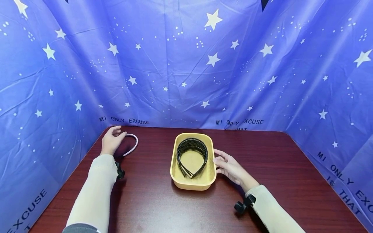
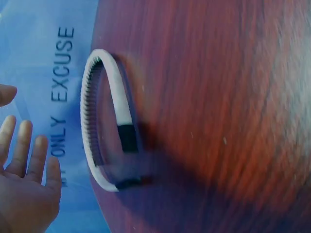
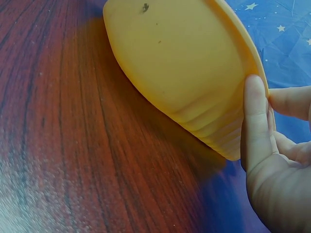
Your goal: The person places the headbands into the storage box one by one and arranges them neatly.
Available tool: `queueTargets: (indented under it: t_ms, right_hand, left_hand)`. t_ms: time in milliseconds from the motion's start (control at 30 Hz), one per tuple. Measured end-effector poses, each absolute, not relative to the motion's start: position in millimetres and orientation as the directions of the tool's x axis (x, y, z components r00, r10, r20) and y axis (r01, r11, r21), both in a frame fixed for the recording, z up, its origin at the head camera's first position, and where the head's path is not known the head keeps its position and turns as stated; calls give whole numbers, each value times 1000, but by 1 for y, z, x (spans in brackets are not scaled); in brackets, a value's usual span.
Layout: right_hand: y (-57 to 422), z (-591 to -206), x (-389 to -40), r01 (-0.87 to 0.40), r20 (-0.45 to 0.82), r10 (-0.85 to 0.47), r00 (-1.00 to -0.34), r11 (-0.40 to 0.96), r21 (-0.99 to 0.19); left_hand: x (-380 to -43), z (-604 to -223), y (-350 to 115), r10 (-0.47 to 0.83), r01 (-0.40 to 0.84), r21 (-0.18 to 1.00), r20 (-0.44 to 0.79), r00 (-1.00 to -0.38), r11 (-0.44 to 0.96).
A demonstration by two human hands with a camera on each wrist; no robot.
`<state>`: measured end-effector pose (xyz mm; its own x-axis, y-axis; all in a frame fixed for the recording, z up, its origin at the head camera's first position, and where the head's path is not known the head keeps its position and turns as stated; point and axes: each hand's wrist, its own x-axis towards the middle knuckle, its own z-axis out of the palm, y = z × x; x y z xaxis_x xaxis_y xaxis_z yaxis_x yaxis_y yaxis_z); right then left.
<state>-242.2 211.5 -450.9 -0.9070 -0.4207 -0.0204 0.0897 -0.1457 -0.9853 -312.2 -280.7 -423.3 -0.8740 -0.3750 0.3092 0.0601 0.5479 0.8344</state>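
A pale headband (image 1: 135, 146) with inner comb teeth and dark tips lies at the far left of the table. My left hand (image 1: 111, 142) is just left of it; in the left wrist view that hand (image 2: 29, 194) holds nothing, its fingers spread apart from the headband (image 2: 117, 92). At the table's middle stands a yellow plastic basket (image 1: 190, 186). Several black toothed headbands (image 1: 205, 158) are nested together inside it. My right hand (image 1: 231, 170) touches the basket's right side, thumb (image 3: 255, 111) against the outer wall and another fingertip by the rim.
The dark red wooden table (image 1: 151, 207) is enclosed at the back and both sides by a blue star-patterned curtain (image 1: 180, 64). Dark straps with small black devices (image 1: 244, 204) are on the wrists.
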Motion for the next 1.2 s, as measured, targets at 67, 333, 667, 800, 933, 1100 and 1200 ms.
queueTargets:
  t_ms: [67, 333, 667, 800, 933, 1100, 1200]
  right_hand:
    - [212, -451, -242, 89, -21, -419, -908, -144, -986]
    - [212, -451, -242, 84, -16, -421, -907, -143, -986]
    - [213, -452, -243, 79, -12, -429, -903, -138, -987]
    - [213, -453, -244, 76, -11, -431, -902, -134, -988]
    - [212, -453, -243, 75, -7, -438, -899, -138, -988]
    - [212, -453, -243, 75, -8, -436, -900, -137, -988]
    - [212, -453, -244, 72, -7, -433, -901, -133, -989]
  left_hand:
    - [-311, -427, -286, -366, 63, 823, 318, -874, 564]
    - [-311, -435, -310, -301, -29, 756, 225, -927, 654]
    - [-313, -437, -317, -236, -101, 703, 97, -967, 704]
    - [-313, -444, -318, -219, -110, 677, 78, -973, 728]
    - [-313, -450, -317, -252, -162, 671, 38, -967, 723]
    - [-315, -452, -314, -298, -222, 686, -7, -954, 693]
    - [-314, -450, -312, -328, -256, 699, -33, -944, 668]
